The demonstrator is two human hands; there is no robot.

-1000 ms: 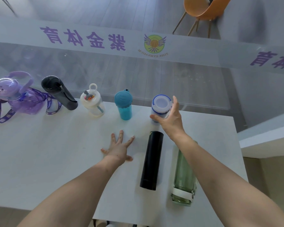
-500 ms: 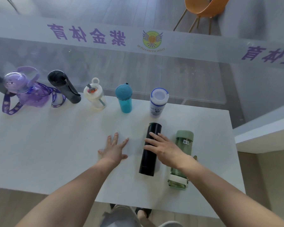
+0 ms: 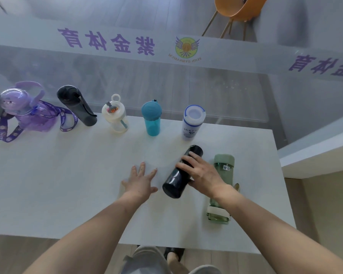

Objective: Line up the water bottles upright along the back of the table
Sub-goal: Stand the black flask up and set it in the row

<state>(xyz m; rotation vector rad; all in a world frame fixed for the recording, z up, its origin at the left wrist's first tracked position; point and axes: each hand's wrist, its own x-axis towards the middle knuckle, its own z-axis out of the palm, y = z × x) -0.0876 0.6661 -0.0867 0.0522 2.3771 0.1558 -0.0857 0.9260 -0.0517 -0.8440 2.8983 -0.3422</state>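
Observation:
Several bottles stand upright along the back of the white table point(image 3: 67, 184): a purple cartoon bottle point(image 3: 26, 111) with a strap, a dark grey bottle point(image 3: 76, 105), a clear bottle with a white lid point(image 3: 115, 117), a teal bottle point(image 3: 152, 118) and a white bottle with a blue rim point(image 3: 193, 122). My right hand point(image 3: 200, 174) grips a black bottle point(image 3: 176, 178), which is tilted with its base raised toward me. A green bottle point(image 3: 222, 186) lies on its side just right of it, partly under my forearm. My left hand point(image 3: 141, 182) rests flat on the table, fingers spread.
A glass partition with purple lettering runs directly behind the table's back edge. The table's right edge is close to the green bottle, with a white ledge point(image 3: 315, 155) beyond it. An orange chair point(image 3: 238, 8) stands behind the glass.
My right hand left the white bottle standing at the back, came down onto the lying black bottle, closed around it and tipped it up off the table. The left hand stayed put.

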